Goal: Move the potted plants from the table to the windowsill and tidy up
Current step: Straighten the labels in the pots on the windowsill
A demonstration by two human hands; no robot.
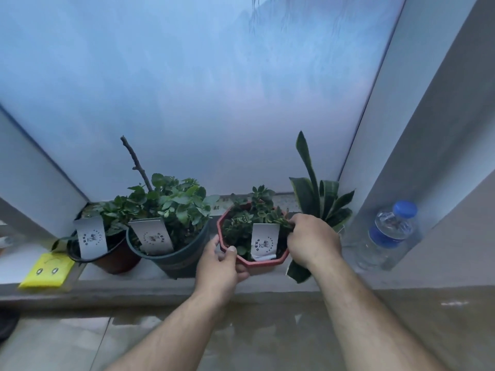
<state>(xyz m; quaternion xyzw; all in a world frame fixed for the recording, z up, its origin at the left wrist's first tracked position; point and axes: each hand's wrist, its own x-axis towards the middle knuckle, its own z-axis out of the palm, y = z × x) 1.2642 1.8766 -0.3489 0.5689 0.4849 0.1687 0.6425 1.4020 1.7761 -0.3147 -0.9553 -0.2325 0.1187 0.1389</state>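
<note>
Both my forearms reach forward. My left hand (218,266) curls, its thumb hooked up over something. My right hand (312,241) lies knuckles up, fingers bent away.

Four potted plants stand in a row on the windowsill (150,286), in front of the window pane (187,89). Farthest left is a small pot (112,259), with a flat packet (47,270) lying to its left. A larger leafy pot (174,259) stands just beside it, then an octagonal pot (235,259) between the left hand (218,266) and the right hand (312,242). A tall-leaved plant (318,199) stands behind the right hand, and a bottle (385,236) stands farthest right, against the wall.
</note>
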